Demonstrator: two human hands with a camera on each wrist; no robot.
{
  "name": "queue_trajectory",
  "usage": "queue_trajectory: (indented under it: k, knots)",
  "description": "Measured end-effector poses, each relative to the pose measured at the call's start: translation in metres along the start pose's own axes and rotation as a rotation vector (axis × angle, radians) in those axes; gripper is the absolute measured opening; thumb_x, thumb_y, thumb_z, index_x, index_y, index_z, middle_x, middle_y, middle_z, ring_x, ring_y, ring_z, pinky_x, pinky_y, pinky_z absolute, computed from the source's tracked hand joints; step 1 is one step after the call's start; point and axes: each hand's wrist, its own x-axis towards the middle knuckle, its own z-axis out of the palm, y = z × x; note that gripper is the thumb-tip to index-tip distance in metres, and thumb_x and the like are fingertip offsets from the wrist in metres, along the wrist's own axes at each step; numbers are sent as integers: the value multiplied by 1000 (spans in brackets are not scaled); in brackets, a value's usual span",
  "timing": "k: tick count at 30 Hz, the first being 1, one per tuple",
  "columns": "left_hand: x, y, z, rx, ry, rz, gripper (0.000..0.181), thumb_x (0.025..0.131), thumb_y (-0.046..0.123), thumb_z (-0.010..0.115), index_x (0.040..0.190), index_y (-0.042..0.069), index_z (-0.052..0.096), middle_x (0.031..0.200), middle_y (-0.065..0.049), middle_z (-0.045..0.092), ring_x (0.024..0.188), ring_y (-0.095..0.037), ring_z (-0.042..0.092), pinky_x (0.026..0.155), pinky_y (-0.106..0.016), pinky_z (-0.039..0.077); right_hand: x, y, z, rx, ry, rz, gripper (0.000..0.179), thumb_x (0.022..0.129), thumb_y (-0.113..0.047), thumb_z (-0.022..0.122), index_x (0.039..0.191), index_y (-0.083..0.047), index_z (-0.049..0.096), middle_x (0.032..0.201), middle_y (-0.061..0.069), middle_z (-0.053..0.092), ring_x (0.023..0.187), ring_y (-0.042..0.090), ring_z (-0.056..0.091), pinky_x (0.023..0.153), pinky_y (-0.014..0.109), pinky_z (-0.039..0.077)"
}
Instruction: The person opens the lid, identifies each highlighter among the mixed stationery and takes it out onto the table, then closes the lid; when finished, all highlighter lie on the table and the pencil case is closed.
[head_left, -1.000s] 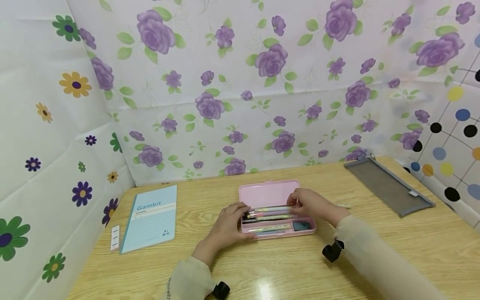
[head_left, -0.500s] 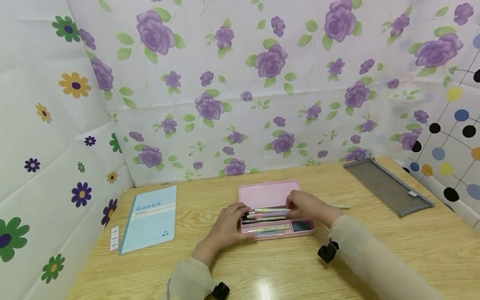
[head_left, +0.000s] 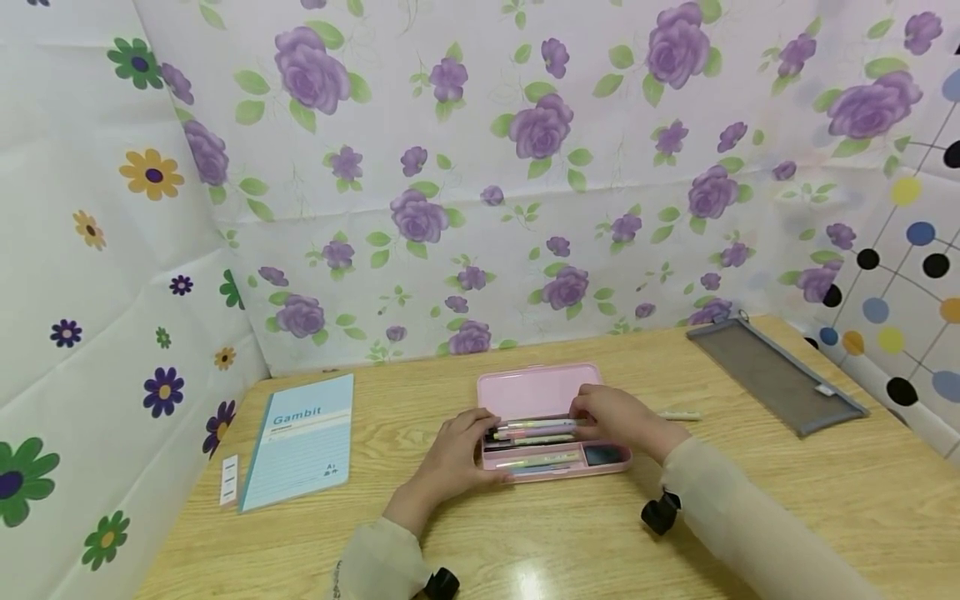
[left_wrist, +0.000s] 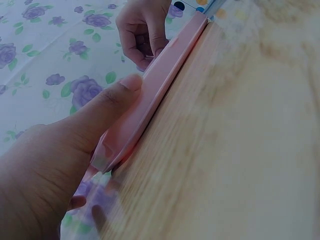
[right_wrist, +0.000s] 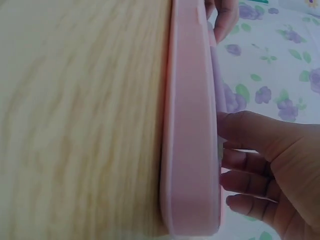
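Observation:
A pink pencil case [head_left: 551, 476] lies on the table with its lid [head_left: 536, 392] folded back. My left hand [head_left: 452, 457] grips the case's left end; in the left wrist view its thumb [left_wrist: 117, 92] presses the front wall. Inside the long compartment are several pens [head_left: 534, 432], and a pale pen lies in the front one beside a dark block [head_left: 603, 454] at right. My right hand [head_left: 617, 417] reaches over the right end, thumb and fingers pinching a pen there. In the right wrist view, the case wall [right_wrist: 192, 115] hides most of what these fingers hold.
A light blue notebook [head_left: 303, 442] and a small white strip [head_left: 228, 480] lie at left. A grey mesh zip pouch [head_left: 776, 375] rests at the back right. One pale pen [head_left: 681, 415] lies behind my right wrist. A flowered cloth [head_left: 480, 183] hangs behind the table.
My right hand has moved slightly left over the pens in the case, and more of the pen behind that wrist shows. The left hand keeps its grip on the case.

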Motion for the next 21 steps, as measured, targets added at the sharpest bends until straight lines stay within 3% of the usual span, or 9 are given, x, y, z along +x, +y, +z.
queue_trajectory:
  k: [4,11,21]
  knots:
    - [0,0,0,3,3,3,85,71,59,77,140,15,51,145,-7,46,135,-32,42,110,-51,38,-1,0,2,-53,34,-32,10,85,-23,73,92,-15,71,83,-5,58,66,3,45,60,20,45]
    - [-1,0,0,9,0,2,86,71,60,76,140,16,50,145,-7,46,135,-32,43,110,-52,37,-4,0,4,-87,83,-56,6,87,-17,70,93,-16,73,88,-4,64,77,8,62,69,26,56]
    - [1,-1,1,30,1,13,84,72,60,75,139,15,51,144,-7,47,135,-29,43,111,-51,36,-6,1,2,-53,116,-72,5,89,-14,69,92,-16,72,87,-6,63,76,6,60,68,25,55]
